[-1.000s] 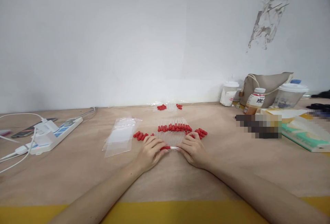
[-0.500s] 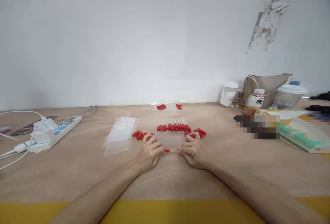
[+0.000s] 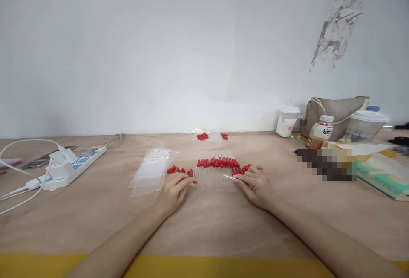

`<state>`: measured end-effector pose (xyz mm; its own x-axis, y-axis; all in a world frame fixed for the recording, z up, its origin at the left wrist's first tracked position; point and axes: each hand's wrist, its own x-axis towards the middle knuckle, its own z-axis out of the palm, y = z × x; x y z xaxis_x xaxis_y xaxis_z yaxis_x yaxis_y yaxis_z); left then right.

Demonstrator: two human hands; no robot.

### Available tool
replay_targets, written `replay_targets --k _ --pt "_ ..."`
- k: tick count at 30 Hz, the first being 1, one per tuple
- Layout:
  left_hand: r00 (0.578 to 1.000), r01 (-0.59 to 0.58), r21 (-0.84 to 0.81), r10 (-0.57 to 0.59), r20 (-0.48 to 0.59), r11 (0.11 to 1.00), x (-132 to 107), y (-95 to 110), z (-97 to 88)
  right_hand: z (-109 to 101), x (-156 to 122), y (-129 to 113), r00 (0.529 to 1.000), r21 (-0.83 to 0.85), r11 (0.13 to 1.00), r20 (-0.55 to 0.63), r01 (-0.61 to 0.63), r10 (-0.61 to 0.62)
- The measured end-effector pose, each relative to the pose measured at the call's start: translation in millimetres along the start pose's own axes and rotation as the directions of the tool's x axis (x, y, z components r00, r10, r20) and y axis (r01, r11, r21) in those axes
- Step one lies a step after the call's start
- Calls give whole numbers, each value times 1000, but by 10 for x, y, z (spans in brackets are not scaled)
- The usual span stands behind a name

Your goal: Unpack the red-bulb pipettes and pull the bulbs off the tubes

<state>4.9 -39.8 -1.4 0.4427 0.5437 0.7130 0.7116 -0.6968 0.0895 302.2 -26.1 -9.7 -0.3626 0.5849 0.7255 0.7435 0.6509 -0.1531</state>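
Observation:
A row of clear glass dropper tubes with red rubber caps (image 3: pixel 214 171) lies on the tan table in front of me. Loose red caps (image 3: pixel 175 169) sit to its left, and a few more (image 3: pixel 243 169) to its right. My left hand (image 3: pixel 174 187) rests at the row's left edge, fingers curled around a red cap (image 3: pixel 191 174). At the row's right edge my right hand (image 3: pixel 257 184) pinches the end of a clear tube (image 3: pixel 228 177) with its fingers together.
A stack of clear plastic bags (image 3: pixel 150 169) lies to the left. Beyond it are a power strip (image 3: pixel 75 167) with white cables and a phone (image 3: pixel 41 158). Bagged droppers (image 3: pixel 211 136) lie by the wall. Cups, a bottle (image 3: pixel 320 132), a bag and books crowd the right.
My hands held one capped tube between them at the row's near edge. They have since parted to the row's left and right ends. The view shifted slightly.

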Motion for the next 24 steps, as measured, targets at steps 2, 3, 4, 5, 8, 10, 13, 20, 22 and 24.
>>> replay_targets --k 2,3,4,5,8,10,13,20,22,24 --pt "989 141 -35 -142 -48 989 82 -33 7 44 27 -61 1000 -9 1000 -19 -24 24" --pt "970 228 -27 -230 -79 973 123 -71 -1 67 41 -88 999 -22 999 -30 -44 43" --pt "943 314 -8 -313 -111 949 155 -126 -19 90 56 -106 997 -40 997 -39 -65 63" --pt "911 391 18 -384 -151 920 174 -199 -46 112 69 -113 996 -64 995 -43 -83 81" --pt "812 575 72 -558 -170 815 157 -476 -151 182 96 -79 994 -148 983 -46 -109 103" --pt "757 652 63 -642 -120 756 110 -639 -205 230 101 -42 993 -201 973 -44 -112 105" --pt "698 716 62 -714 -63 695 52 -769 -218 277 95 -24 996 -240 966 -17 -93 91" --pt "685 720 80 -725 72 689 10 -828 -113 234 106 -132 990 -181 980 97 -79 98" --pt "684 719 86 -724 88 690 5 -841 -111 214 110 -153 988 -167 983 123 -75 96" --pt "686 714 101 -721 95 693 4 -848 -122 199 109 -162 985 -163 984 145 -67 91"
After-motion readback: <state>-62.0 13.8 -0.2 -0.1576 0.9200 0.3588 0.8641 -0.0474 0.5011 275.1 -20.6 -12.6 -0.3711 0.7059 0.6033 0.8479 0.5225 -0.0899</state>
